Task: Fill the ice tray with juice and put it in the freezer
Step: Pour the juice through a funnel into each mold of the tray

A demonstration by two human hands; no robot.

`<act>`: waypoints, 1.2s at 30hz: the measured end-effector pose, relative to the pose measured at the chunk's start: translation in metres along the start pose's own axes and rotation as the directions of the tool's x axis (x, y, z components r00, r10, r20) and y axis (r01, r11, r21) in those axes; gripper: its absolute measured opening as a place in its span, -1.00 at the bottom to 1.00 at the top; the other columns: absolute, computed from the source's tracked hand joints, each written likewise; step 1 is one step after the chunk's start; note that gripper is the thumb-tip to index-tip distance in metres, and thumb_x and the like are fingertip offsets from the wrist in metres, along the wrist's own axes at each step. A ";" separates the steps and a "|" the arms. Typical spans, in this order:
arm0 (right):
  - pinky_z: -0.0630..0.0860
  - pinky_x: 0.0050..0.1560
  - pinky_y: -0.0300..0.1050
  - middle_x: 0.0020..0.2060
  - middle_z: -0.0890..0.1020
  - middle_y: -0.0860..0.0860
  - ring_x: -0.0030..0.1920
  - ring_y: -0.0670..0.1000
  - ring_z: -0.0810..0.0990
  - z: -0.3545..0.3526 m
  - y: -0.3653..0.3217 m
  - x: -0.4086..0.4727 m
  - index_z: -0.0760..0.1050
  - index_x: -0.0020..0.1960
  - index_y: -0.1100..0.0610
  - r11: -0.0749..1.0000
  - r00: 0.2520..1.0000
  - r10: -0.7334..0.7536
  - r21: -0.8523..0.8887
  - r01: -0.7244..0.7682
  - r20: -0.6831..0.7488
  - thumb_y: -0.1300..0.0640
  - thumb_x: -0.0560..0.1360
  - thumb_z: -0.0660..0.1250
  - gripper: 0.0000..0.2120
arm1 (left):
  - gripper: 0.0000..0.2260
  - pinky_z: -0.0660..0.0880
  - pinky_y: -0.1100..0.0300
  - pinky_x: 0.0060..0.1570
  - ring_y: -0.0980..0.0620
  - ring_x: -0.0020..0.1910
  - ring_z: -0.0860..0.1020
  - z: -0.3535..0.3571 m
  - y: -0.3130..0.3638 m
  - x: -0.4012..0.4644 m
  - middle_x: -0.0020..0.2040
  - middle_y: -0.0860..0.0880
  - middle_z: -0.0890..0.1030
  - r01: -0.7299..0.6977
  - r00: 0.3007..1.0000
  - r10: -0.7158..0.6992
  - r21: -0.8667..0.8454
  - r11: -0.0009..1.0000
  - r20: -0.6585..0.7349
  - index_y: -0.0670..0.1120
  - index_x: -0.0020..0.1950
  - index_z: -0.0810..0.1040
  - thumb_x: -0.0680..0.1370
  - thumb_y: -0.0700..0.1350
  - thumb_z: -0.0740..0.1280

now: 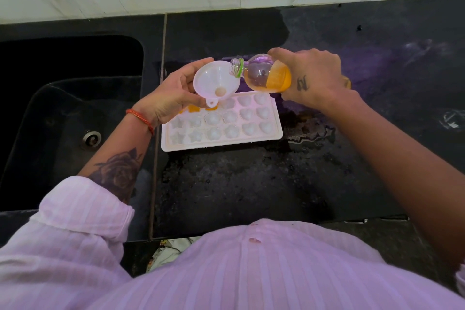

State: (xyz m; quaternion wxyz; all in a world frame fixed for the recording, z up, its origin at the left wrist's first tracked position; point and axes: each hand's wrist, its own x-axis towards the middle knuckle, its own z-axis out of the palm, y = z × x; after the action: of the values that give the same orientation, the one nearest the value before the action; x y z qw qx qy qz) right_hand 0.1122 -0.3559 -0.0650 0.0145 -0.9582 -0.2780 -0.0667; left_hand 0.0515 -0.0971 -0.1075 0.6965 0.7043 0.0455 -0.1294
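Two hands meet over a white ice tray (221, 131) that lies flat on the dark, wet countertop (251, 184) just right of a black sink (63, 108). The left hand (173, 93) grips a white funnel (216, 82) above the tray's far-left cells — two there show orange. The right hand (309, 75) clasps a tilted, uncapped juice bottle (264, 74), its mouth at the funnel's rim. No label is readable — only a green neck ring.
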 end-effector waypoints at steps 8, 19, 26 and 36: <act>0.29 -0.23 -0.11 -0.04 0.63 0.10 -0.07 0.19 0.59 0.000 0.005 -0.003 0.29 0.36 -0.08 0.997 0.999 -0.013 -0.082 0.010 -0.034 0.00 0.44 0.42 -0.45 | -0.29 0.59 0.24 -0.18 -0.05 0.24 0.48 0.008 -0.004 0.007 0.30 -0.01 0.47 0.014 1.000 -0.014 0.027 1.000 0.006 0.04 0.36 0.39 0.34 -0.52 0.37; 0.29 -0.24 -0.06 -0.05 0.63 0.10 -0.08 0.20 0.59 -0.001 0.009 0.001 0.30 0.33 -0.08 0.984 0.998 -0.035 -0.178 0.025 -0.053 0.05 0.43 0.44 -0.46 | -0.30 0.60 0.20 -0.11 -0.02 0.22 0.49 0.009 -0.005 0.011 0.25 0.06 0.49 0.021 1.000 -0.021 0.052 0.998 0.015 0.08 0.32 0.42 0.33 -0.49 0.40; 0.28 -0.23 -0.07 -0.03 0.63 0.11 -0.06 0.21 0.59 -0.002 0.008 0.003 0.30 0.35 -0.07 0.982 0.997 -0.053 -0.182 0.042 -0.058 0.02 0.43 0.44 -0.45 | -0.31 0.60 0.19 -0.11 -0.02 0.22 0.49 0.008 -0.005 0.010 0.25 0.05 0.49 0.017 1.000 -0.018 0.051 0.999 0.024 0.07 0.33 0.41 0.33 -0.50 0.39; 0.26 -0.19 -0.07 -0.05 0.63 0.08 -0.06 0.20 0.58 -0.001 0.006 -0.001 0.31 0.33 -0.11 0.996 0.999 -0.011 -0.092 0.007 -0.037 0.00 0.43 0.41 -0.48 | -0.31 0.61 0.15 -0.06 -0.08 0.27 0.46 0.008 0.000 0.008 0.29 0.01 0.47 0.003 1.000 -0.005 0.056 0.998 0.024 0.04 0.35 0.39 0.35 -0.49 0.38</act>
State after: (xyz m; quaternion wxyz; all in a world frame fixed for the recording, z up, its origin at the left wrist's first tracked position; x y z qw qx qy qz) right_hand 0.1148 -0.3613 -0.0636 -0.0246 -0.9551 -0.2787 -0.0974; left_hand 0.0576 -0.1063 -0.1097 0.6769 0.7217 0.0350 -0.1405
